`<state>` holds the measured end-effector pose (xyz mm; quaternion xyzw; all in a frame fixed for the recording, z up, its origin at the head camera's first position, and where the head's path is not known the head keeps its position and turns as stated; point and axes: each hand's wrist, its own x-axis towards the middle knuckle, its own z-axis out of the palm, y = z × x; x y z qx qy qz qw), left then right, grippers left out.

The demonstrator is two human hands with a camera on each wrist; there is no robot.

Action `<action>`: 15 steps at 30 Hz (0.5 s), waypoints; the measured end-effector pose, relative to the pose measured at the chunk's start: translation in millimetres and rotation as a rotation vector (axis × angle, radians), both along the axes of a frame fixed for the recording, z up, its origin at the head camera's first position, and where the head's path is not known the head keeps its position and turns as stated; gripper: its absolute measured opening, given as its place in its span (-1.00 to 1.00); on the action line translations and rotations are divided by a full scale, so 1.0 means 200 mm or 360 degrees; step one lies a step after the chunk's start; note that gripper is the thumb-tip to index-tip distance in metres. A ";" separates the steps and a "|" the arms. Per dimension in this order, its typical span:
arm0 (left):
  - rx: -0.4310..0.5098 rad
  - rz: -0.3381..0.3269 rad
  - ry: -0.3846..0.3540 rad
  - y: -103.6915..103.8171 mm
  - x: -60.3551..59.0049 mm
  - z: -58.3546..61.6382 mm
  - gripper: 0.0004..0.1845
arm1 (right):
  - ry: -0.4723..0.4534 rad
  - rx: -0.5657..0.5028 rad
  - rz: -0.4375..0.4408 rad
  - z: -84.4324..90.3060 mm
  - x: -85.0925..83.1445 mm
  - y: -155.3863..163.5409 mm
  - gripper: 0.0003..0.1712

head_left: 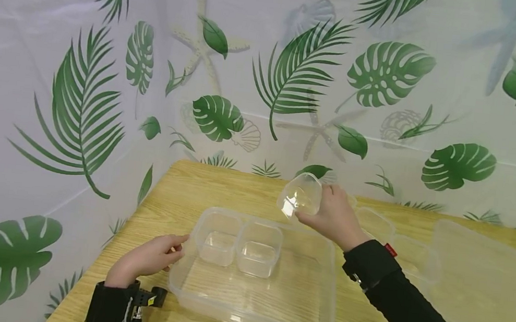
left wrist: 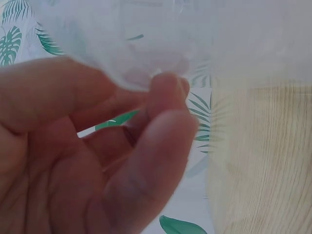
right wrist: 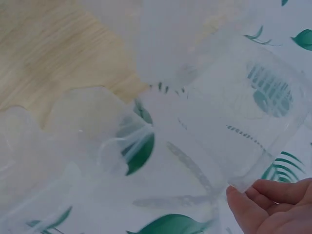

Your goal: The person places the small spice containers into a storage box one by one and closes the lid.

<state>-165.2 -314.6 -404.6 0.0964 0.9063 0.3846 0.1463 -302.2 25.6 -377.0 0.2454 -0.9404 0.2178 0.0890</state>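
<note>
A large clear plastic container (head_left: 317, 314) sits on the wooden table (head_left: 198, 186), with two small clear tubs (head_left: 219, 238) (head_left: 259, 250) side by side in its far-left part. My left hand (head_left: 153, 257) pinches the big container's left rim; in the left wrist view the fingers (left wrist: 156, 146) curl against the blurred clear wall (left wrist: 146, 44). My right hand (head_left: 334, 216) holds a third small clear tub (head_left: 300, 196) tilted in the air above the container's far edge. In the right wrist view that tub (right wrist: 234, 112) fills the frame above my fingertips (right wrist: 263, 204).
More clear tubs (head_left: 374, 223) (head_left: 418, 256) stand on the table to the right, beside a large clear lid (head_left: 486, 284) lying flat. A leaf-print curtain (head_left: 105, 87) closes off the back and left. The table's left edge runs close to my left hand.
</note>
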 end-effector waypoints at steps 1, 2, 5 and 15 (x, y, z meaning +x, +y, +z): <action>-0.0002 0.0003 -0.0001 0.00 0.00 0.00 -0.53 | 0.0065 -0.0021 0.0020 0.01 0.02 0.00 -0.01; -0.0005 0.0006 0.0000 0.00 0.00 0.00 -0.53 | 0.0121 -0.0034 0.0045 0.02 0.04 0.01 0.00; 0.0006 0.0001 0.0005 -0.01 0.00 -0.01 -0.52 | 0.0263 -0.0062 0.0105 0.04 0.09 0.03 0.00; 0.0005 -0.0007 0.0002 -0.01 0.00 -0.01 -0.53 | 0.0386 -0.0048 0.0252 0.04 0.26 0.14 -0.02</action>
